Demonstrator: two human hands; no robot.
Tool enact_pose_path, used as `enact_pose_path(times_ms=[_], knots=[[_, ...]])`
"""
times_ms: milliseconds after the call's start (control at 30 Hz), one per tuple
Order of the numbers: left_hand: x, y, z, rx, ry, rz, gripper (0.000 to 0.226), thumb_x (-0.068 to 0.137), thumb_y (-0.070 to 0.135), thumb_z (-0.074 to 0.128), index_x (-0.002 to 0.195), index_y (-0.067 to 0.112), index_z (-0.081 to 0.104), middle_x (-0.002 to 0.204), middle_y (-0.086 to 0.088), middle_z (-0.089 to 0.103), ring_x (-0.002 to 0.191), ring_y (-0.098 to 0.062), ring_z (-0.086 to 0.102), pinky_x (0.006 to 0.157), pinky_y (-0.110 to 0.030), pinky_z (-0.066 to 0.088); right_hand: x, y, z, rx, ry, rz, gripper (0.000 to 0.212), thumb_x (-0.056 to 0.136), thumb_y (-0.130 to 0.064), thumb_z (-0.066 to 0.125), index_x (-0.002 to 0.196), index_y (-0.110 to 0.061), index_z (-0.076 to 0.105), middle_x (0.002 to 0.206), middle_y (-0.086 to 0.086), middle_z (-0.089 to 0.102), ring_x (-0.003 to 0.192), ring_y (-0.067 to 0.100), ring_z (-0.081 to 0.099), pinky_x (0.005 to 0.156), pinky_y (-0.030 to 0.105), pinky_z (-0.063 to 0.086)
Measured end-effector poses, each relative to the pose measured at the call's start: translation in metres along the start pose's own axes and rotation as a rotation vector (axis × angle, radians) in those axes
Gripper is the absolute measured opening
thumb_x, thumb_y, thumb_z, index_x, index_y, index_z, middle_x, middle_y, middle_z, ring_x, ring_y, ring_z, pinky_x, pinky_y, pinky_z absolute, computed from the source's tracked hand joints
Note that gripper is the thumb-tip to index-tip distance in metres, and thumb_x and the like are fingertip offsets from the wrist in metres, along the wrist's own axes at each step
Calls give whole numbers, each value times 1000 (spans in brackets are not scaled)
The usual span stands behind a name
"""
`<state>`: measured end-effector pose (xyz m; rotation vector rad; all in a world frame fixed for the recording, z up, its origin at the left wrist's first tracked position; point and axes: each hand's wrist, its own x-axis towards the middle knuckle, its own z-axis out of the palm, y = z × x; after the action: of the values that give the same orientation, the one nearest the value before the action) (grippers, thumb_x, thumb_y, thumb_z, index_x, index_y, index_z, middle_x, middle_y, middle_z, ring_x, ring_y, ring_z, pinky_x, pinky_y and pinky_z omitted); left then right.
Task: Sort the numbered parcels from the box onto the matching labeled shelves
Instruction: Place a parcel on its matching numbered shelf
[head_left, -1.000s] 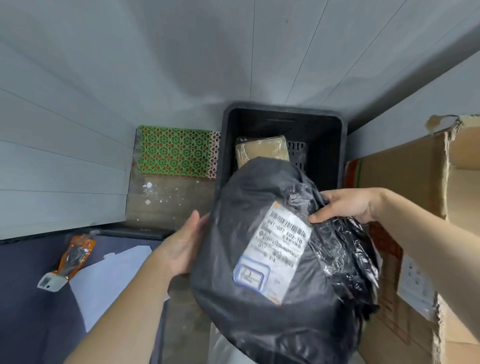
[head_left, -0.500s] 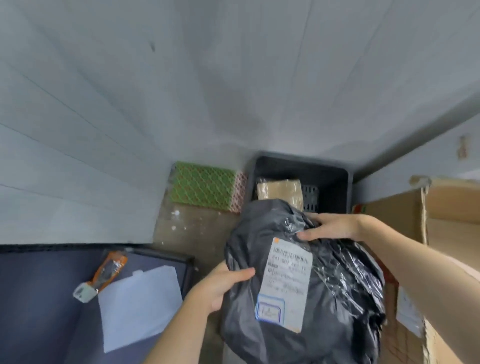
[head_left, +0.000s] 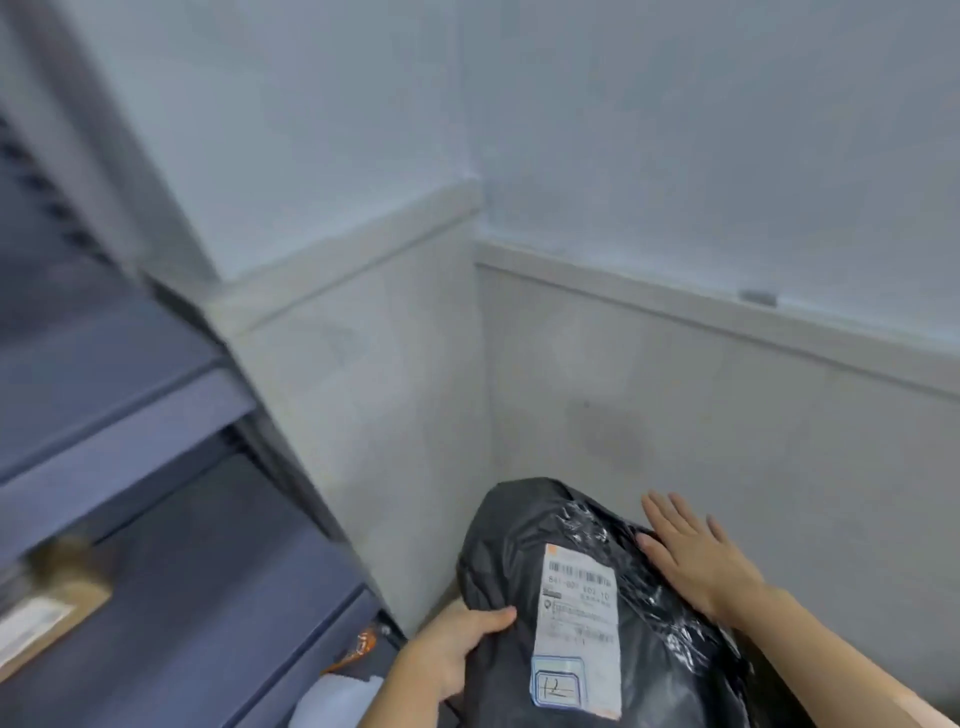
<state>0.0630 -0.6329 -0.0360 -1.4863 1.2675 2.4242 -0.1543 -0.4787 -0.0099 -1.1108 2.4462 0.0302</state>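
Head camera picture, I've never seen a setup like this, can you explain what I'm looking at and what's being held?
A camera worn on a person's head looks forward and down at their two bare hands; there is no robot. The left hand has a grip on the edge of a bulging black plastic mailer parcel. The right hand lies flat and open on its side. The parcel's white shipping label carries a small tag handwritten 12. Left stand blue metal shelves holding a blurred brown cardboard parcel.
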Motion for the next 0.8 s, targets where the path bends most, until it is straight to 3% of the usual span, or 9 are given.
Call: enact_pose_path(times_ms=[67, 167, 267, 533, 700, 800], knots=[[-30, 4, 0, -54, 25, 58, 20, 87, -7, 60, 106, -3, 64, 84, -19, 71, 84, -32, 65, 78, -44, 53, -12, -9, -18, -13, 36, -27, 62, 102, -46, 13, 150, -18, -13, 159, -5, -13, 145, 12, -15, 119, 38, -2], [-84, 7, -3, -75, 70, 139, 11, 88, -3, 60, 97, 0, 67, 74, -14, 72, 78, -28, 65, 73, -40, 53, -39, -27, -43, -3, 69, -69, 62, 101, -46, 13, 150, -19, -12, 159, -4, -10, 146, 14, -12, 118, 38, 0], [-139, 8, -10, -108, 93, 237, 11, 89, -2, 60, 97, 1, 68, 83, -14, 72, 78, -27, 66, 74, -38, 55, -62, -53, -72, 0, 142, -157, 61, 101, -47, 14, 151, -19, -10, 160, -3, -7, 147, 14, -8, 119, 38, 2], [-271, 31, -16, -103, 181, 461, 10, 91, 0, 58, 87, 5, 65, 64, -4, 71, 54, -13, 68, 54, -25, 57, -124, -136, -162, -16, 314, -388, 60, 102, -44, 17, 152, -19, -2, 160, -2, 1, 148, 16, -1, 118, 40, 7], [-329, 51, -16, -101, 187, 547, 9, 91, 5, 60, 97, 9, 65, 82, -4, 71, 70, -16, 65, 66, -29, 55, -156, -163, -214, 50, 404, -466, 58, 101, -44, 19, 152, -19, 7, 160, 0, 5, 148, 17, 1, 118, 40, 6], [-361, 70, -19, -123, 204, 592, 7, 92, 6, 59, 88, 7, 64, 64, -4, 69, 62, -15, 65, 63, -28, 54, -169, -171, -244, 112, 451, -482, 60, 100, -48, 18, 152, -19, 13, 160, -1, 10, 148, 19, 4, 119, 42, 5]])
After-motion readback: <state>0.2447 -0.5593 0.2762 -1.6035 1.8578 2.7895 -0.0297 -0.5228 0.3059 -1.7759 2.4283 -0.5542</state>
